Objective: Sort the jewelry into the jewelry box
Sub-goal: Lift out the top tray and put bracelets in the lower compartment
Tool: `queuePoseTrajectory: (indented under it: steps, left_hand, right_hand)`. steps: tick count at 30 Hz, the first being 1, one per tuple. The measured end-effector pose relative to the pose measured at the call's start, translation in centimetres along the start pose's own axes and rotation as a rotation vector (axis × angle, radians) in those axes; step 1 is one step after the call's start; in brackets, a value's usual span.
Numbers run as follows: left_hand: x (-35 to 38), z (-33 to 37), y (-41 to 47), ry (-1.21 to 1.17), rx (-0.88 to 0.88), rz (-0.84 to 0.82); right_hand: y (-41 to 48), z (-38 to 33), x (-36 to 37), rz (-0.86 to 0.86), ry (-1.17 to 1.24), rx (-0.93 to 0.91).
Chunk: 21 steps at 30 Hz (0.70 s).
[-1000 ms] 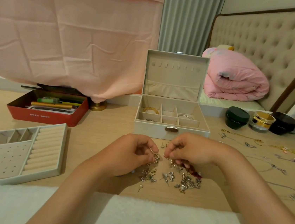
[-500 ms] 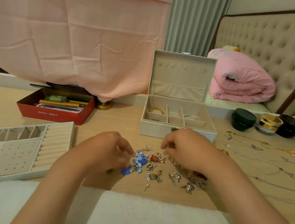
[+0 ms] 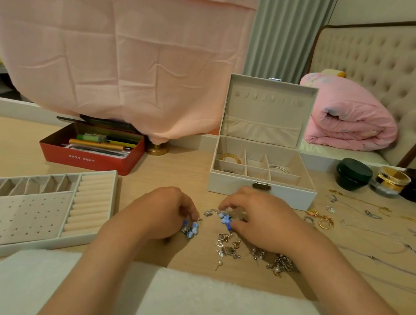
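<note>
The open white jewelry box stands at the table's middle back, with a gold bracelet and a silver bangle in its compartments. In front of it lies a pile of small earrings and charms. My left hand pinches a blue beaded earring just left of the pile. My right hand pinches a matching blue earring at the pile's top. The removable tray insert lies at the left.
A red tin of pens sits behind the tray. Necklaces and gold rings are spread on the right, with three jars at the back right. A white towel covers the near edge. A pink cloth hangs behind.
My hands have drawn apart over the pile, each now holding one blue earring. The camera has shifted a little to the left.
</note>
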<state>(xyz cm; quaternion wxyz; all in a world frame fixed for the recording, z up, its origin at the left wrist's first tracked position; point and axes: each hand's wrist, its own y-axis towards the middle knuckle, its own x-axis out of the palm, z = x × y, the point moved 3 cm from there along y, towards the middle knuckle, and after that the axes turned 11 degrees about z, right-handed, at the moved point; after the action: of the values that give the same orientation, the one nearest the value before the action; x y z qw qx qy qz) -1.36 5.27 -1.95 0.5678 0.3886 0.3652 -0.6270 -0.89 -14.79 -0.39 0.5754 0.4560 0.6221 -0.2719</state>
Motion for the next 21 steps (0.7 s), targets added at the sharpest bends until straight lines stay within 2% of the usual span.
queuePoseTrajectory:
  steps: [4, 9, 11, 15, 21]
  left_hand:
    - [-0.1, -0.1, -0.5, -0.044, 0.003, -0.029]
    - [-1.1, -0.7, -1.3, -0.141, 0.007, -0.033]
    - [-2.4, -1.3, -2.0, -0.183, -0.015, 0.026]
    - [-5.7, -3.9, -3.3, -0.107, -0.052, 0.173]
    - [-8.4, -12.7, -7.6, 0.137, -0.325, 0.378]
  right_hand:
    - [0.5, -0.7, 0.9, -0.006, -0.035, -0.065]
    - [0.4, 0.4, -0.2, 0.042, 0.029, 0.059]
    - [0.4, 0.0, -1.0, 0.081, 0.104, 0.096]
    - [1.7, -4.1, -1.5, 0.089, 0.186, 0.065]
    - [4.5, -13.6, 1.4, -0.131, 0.233, 0.038]
